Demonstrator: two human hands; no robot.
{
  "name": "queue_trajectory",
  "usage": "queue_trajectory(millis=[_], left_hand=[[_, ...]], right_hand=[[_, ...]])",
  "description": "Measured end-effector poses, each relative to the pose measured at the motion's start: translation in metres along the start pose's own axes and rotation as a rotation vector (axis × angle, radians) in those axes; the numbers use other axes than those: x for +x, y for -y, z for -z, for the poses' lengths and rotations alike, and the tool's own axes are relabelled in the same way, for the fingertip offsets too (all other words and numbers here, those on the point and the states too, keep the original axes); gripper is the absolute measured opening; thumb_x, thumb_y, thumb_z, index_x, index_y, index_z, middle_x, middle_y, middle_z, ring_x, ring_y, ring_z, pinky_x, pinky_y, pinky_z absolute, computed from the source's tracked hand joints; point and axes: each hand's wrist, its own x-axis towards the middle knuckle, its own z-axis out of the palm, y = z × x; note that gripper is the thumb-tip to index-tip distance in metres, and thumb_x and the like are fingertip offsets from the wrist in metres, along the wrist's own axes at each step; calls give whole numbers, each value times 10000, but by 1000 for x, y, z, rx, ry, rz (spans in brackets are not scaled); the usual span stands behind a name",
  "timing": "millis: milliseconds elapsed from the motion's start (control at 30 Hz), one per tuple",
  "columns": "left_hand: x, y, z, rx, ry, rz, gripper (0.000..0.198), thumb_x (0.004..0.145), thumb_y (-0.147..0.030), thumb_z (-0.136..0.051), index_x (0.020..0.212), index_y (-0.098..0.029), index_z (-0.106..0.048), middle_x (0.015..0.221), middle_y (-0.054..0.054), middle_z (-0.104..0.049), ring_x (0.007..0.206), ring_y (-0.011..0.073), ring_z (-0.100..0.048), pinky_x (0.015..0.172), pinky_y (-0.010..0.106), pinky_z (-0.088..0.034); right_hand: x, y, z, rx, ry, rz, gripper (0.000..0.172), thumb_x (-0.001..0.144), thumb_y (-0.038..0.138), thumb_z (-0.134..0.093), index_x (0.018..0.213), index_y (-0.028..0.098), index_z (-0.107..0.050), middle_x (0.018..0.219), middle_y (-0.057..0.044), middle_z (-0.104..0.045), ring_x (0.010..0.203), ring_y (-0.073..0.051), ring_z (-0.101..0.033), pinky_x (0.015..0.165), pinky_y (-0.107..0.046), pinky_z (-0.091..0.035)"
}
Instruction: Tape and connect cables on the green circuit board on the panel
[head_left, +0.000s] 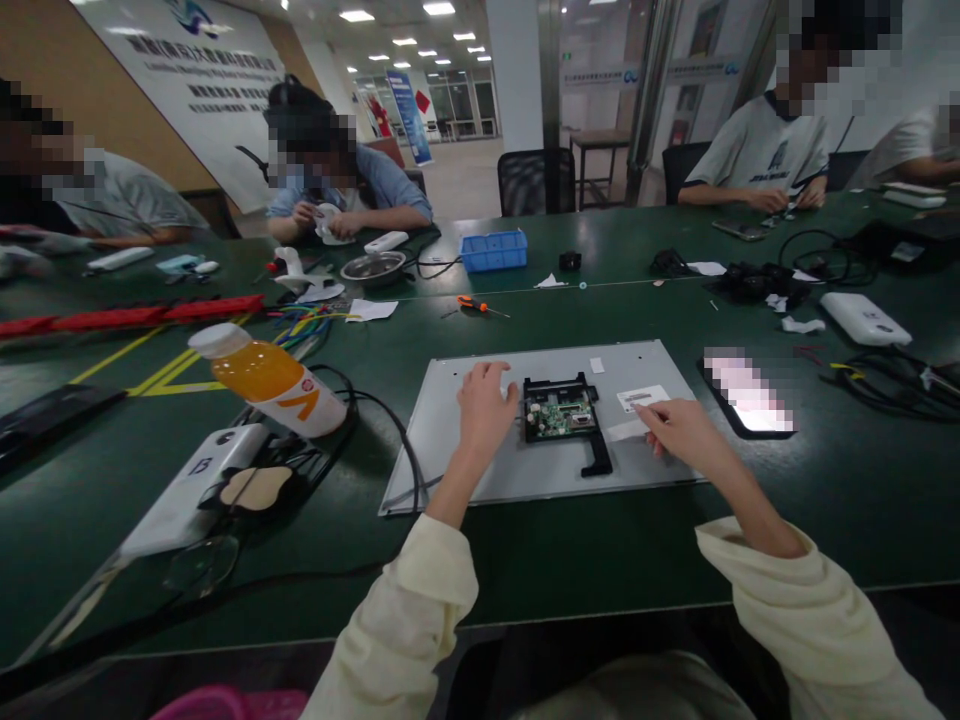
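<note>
A flat grey panel lies on the table in front of me. On its middle sits a black plastic frame around a green circuit board. My left hand hovers just left of the frame, fingers curved and apart, holding nothing. To the right of the frame, my right hand has its fingertips pinched on the end of a thin white strip. Just beyond these fingers a white printed label lies on the panel, partly covered. A small white sticker is near the panel's far edge.
Left of the panel stand an orange drink bottle, a white power bank and black cables. A phone lies to the right. Farther back are a screwdriver, a blue basket and a metal bowl. Several people sit opposite.
</note>
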Motion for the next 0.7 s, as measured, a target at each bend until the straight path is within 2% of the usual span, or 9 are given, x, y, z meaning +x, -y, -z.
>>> queue_trajectory(millis=[100,267,367,533,700], left_hand=[[0,0,-1,5,0,-13,257,847,-201,-516,1094,-206,-586,1114,88,-582,1081,265,-527,949,430,-432],[1,0,1,10,-4,-7,259,851,-207,-511,1099,-206,-585,1131,89,-578,1091,267,-524,944,430,-434],[2,-1,3,12,-3,-7,257,851,-205,-510,1097,-209,-583,1134,89,-577,1092,267,-523,951,435,-429],[2,-2,4,15,1,-8,257,854,-204,-505,1100,-204,-580,1136,93,-573,1097,265,-519,956,438,-423],[2,-2,4,25,6,-21,258,861,-213,-496,1106,-210,-577,1134,91,-573,1093,264,-524,957,438,-424]], right_hand=[[-1,1,0,-54,-20,-47,372,913,426,-376,805,198,-649,578,-6,-638,483,-156,-597,539,-268,-413],[-10,-2,2,-292,-196,-62,338,916,436,-397,1057,221,-616,659,-31,-658,623,-222,-629,554,-295,-380],[-24,-11,7,-225,-282,-41,347,917,457,-398,1095,228,-588,731,-33,-671,651,-215,-631,579,-298,-400],[-53,-51,31,-3,-527,-20,337,911,485,-398,1005,216,-579,907,-64,-689,842,-222,-643,702,-316,-449],[-69,-106,59,-34,-653,-195,375,909,494,-341,880,231,-607,859,-73,-678,722,-242,-607,695,-376,-422]])
